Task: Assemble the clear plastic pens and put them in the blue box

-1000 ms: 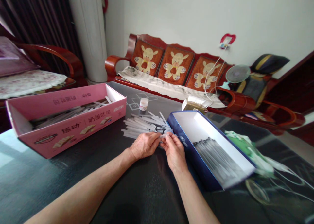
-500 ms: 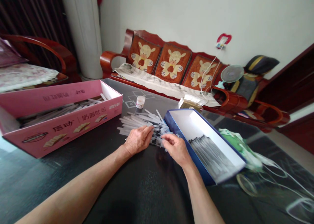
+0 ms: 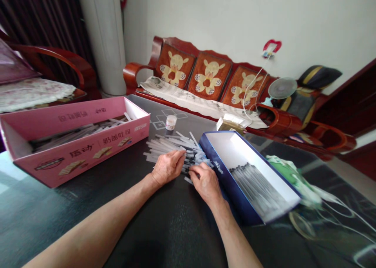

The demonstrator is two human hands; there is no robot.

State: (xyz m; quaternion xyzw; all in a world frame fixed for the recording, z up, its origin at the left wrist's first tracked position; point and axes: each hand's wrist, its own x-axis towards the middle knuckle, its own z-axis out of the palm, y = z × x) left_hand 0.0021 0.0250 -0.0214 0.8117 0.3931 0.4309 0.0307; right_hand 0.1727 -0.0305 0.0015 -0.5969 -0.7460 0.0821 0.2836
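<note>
Left hand (image 3: pixel 168 167) lies spread, grip empty, on the heap of thin translucent plastic tubes (image 3: pixel 169 146); at its 3 o'clock, right hand (image 3: pixel 206 184) touches them, and I cannot tell its grip.

L hand (image 3: pixel 169 167) flat, palm down, R hand (image 3: pixel 205 182) close beside

Left hand (image 3: pixel 168 167) and right hand (image 3: pixel 205 183) palm-down on clear tubes (image 3: pixel 173 146); blue box (image 3: pixel 223 170) beside right hand.
</note>
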